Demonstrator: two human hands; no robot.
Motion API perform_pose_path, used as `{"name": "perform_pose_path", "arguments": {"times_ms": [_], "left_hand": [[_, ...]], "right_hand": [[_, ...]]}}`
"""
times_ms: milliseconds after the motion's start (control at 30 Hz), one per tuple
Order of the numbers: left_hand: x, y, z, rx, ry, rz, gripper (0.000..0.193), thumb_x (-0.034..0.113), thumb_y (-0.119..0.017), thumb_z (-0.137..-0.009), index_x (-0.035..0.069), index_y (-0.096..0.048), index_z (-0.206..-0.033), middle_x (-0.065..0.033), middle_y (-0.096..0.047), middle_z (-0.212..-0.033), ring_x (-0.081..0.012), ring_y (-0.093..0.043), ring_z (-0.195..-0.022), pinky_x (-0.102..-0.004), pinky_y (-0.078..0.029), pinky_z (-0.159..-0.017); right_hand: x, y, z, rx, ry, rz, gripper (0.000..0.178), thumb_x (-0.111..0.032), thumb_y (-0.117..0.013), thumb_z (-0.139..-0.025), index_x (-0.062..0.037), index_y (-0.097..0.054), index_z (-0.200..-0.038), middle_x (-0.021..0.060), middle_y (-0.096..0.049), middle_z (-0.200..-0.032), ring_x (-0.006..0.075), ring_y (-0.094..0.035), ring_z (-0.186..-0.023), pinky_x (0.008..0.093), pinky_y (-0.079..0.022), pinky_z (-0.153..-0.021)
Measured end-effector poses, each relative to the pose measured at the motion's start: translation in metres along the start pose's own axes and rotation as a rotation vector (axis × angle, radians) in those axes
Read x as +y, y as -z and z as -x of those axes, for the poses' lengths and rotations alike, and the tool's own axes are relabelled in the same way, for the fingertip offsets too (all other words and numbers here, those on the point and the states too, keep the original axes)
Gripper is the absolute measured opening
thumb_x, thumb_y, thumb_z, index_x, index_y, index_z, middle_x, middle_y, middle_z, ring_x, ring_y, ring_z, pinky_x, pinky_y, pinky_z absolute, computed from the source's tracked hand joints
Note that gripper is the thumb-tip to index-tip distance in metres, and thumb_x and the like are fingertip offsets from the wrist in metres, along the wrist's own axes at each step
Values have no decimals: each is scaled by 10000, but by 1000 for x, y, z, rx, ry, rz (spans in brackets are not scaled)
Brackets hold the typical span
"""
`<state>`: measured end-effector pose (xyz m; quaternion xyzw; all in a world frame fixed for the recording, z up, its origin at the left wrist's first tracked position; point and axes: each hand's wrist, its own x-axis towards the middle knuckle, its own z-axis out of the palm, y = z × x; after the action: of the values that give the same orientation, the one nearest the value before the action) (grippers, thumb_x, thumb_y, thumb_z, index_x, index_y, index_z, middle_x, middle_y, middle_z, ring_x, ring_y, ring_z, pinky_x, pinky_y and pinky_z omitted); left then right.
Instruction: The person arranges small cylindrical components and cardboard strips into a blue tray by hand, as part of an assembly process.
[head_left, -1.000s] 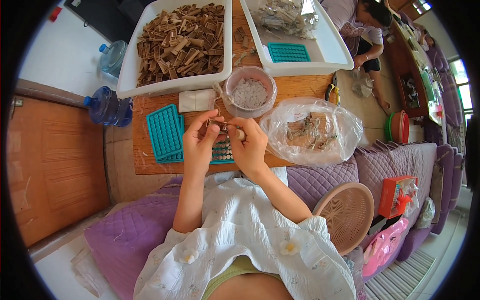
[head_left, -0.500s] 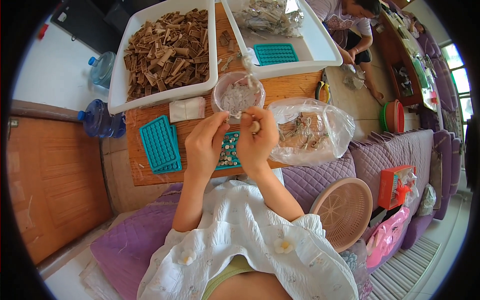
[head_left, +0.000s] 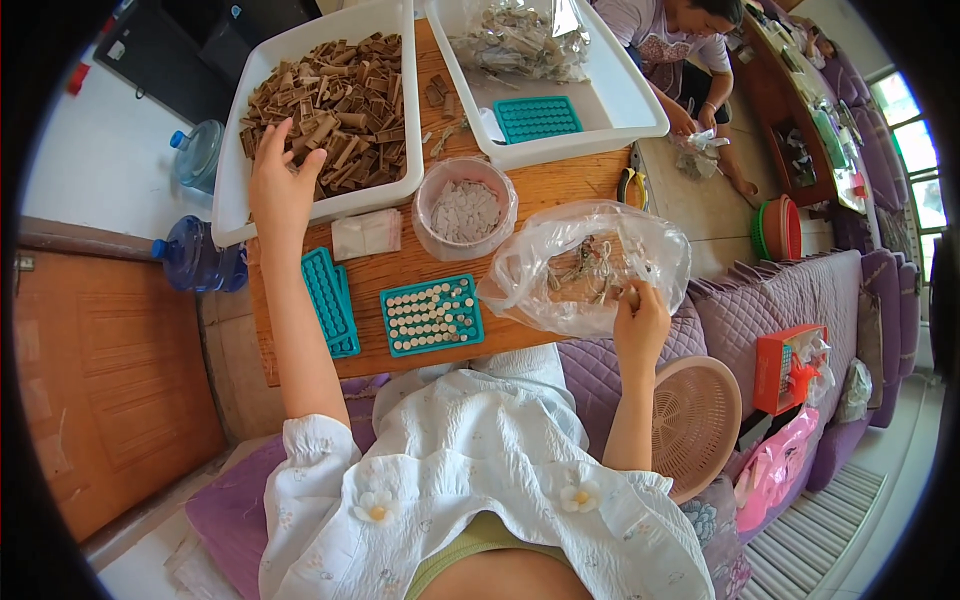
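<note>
My left hand reaches to the near left side of a white bin heaped with small brown trough-shaped pieces. Its fingers are spread over the pieces, with nothing visible in them. At the right, my right hand is at the near right side of a clear plastic bag, fingers pinched together. What they hold is too small to make out. Stringy corded bits lie in the bag. Between my arms sits a teal tray with rows of small round discs, some pale and some shiny.
A tub of whitish flakes stands mid-table, near small clear packets. Stacked teal trays lie left, pliers right. Another white bin holds a bagged bundle and teal tray. A person works beyond, handling a plastic bag.
My hands, together over the teal tray with a small corded piece, have parted. The left went up-left to the brown pieces; the right went right to the plastic bag. The disc tray is uncovered.
</note>
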<state>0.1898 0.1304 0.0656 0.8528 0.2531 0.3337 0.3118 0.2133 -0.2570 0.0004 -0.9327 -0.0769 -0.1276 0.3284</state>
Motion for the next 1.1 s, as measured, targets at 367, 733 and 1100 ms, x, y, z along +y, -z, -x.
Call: {"name": "perform_pose_path", "arguments": {"times_ms": [367, 733, 1100], "left_hand": [[61, -71, 181, -707, -253, -108, 458, 327, -653, -722, -26, -555, -996, -168, -580, -952, -353, -562, -885, -389, -462, -742], [47, -62, 143, -903, 409, 819, 282, 254, -497, -906, 8, -559, -1031, -12, -576, -766, -76, -545, -714, -246, -435, -656], [166, -56, 90, -494, -713, 85, 272, 99, -614, -777, 39, -584, -1040, -73, -580, -946, -217, -546, -819, -318, -437, -728]], "right_hand": [[-109, -57, -59, -395, 223, -673, 390, 33, -504, -702, 19, -457, -1089, 141, -525, -933, 249, -542, -841, 311, -443, -725], [-124, 13, -39, 178, 348, -274, 578, -28, -721, -591, -37, -513, -1129, 158, -560, -1034, 319, -529, -980, 385, -410, -871], [53, 75, -52, -180, -341, -775, 614, -212, -618, -803, -66, -300, -1308, 56, -560, -996, 226, -569, -618, 370, -426, -492]]}}
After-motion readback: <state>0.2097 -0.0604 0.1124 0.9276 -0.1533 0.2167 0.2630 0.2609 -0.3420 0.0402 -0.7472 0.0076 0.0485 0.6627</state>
